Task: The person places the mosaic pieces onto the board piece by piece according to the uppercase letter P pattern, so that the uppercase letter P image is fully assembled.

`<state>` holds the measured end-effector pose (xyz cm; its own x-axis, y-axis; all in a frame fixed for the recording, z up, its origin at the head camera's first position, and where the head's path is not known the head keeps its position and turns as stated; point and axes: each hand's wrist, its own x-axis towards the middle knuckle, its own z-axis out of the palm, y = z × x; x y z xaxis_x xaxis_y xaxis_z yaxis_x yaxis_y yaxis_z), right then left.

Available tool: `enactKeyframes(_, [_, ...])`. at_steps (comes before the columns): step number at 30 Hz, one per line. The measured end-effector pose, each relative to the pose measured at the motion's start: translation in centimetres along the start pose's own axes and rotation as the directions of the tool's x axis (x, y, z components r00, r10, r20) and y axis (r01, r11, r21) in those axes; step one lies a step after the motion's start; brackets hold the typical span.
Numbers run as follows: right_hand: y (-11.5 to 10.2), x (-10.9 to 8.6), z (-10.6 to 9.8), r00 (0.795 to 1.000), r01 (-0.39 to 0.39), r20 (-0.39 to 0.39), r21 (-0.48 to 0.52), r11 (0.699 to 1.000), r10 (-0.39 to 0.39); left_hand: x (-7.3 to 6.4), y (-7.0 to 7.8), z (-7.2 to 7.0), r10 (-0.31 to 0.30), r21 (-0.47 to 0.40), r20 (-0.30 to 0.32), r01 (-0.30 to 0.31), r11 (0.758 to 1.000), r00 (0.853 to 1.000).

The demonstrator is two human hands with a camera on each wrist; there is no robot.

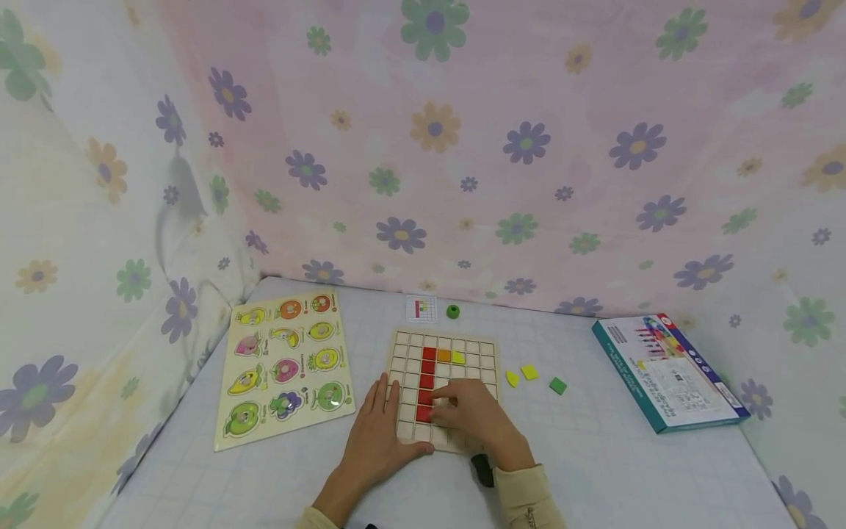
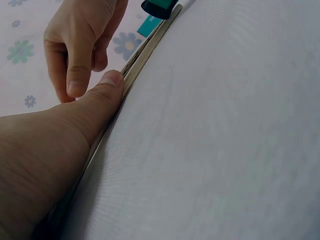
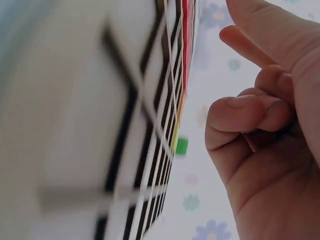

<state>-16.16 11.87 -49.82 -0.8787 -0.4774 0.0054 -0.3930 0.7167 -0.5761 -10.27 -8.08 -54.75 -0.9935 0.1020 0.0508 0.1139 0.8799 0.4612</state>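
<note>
A wooden grid board [image 1: 485, 371] lies on the table in the head view. Several red square tiles [image 1: 428, 366] form a column on it, with an orange tile [image 1: 444, 355] and a yellow tile [image 1: 457, 358] beside the top one. My left hand [image 1: 378, 439] rests along the board's left side, fingers extended, its thumb [image 2: 107, 87] against the near edge. Over the lower red tiles is my right hand [image 1: 472, 413], its index finger and thumb apart at the column. Its other fingers [image 3: 245, 115] bend loosely, and no piece shows between them.
Right of the board lie a yellow rounded piece [image 1: 512, 378], a yellow square [image 1: 529, 372] and a green square [image 1: 558, 385]. Behind it are a pattern card [image 1: 421, 308] and a green ring [image 1: 452, 311]. A fruit puzzle board [image 1: 264, 393] lies left, a box [image 1: 670, 375] right.
</note>
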Motion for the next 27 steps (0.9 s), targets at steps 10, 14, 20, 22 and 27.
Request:
enactKeyframes(10, [4.3, -2.3, -4.2, 0.966, -0.22, -0.115, 0.101, 0.97, 0.231, 0.0, 0.0, 0.1, -0.003, -0.004, -0.002, 0.003, 1.0, 1.0])
enactKeyframes(14, [6.7, -3.5, -5.9, 0.952, -0.244, -0.163, 0.098, 0.965, 0.257, 0.1, 0.0, 0.1, -0.001, -0.006, -0.006, 0.001, 1.0, 1.0])
enactKeyframes(20, [9.3, -5.2, -7.4, 0.928, -0.291, -0.23, 0.042, 0.956, 0.293, 0.0, 0.0, 0.1, -0.004, -0.009, -0.005, 0.003, 1.0, 1.0])
enactKeyframes(22, [10.1, -5.8, -7.7, 0.916, -0.325, -0.234, 0.042, 0.945, 0.326, 0.0, 0.0, 0.1, -0.003, -0.014, -0.003, 0.003, 1.0, 1.0])
enactKeyframes(27, [11.8, -7.0, -8.3, 0.868, -0.441, -0.214, 0.082, 0.894, 0.448, 0.0, 0.0, 0.1, -0.005, -0.01, 0.002, 0.005, 1.0, 1.0])
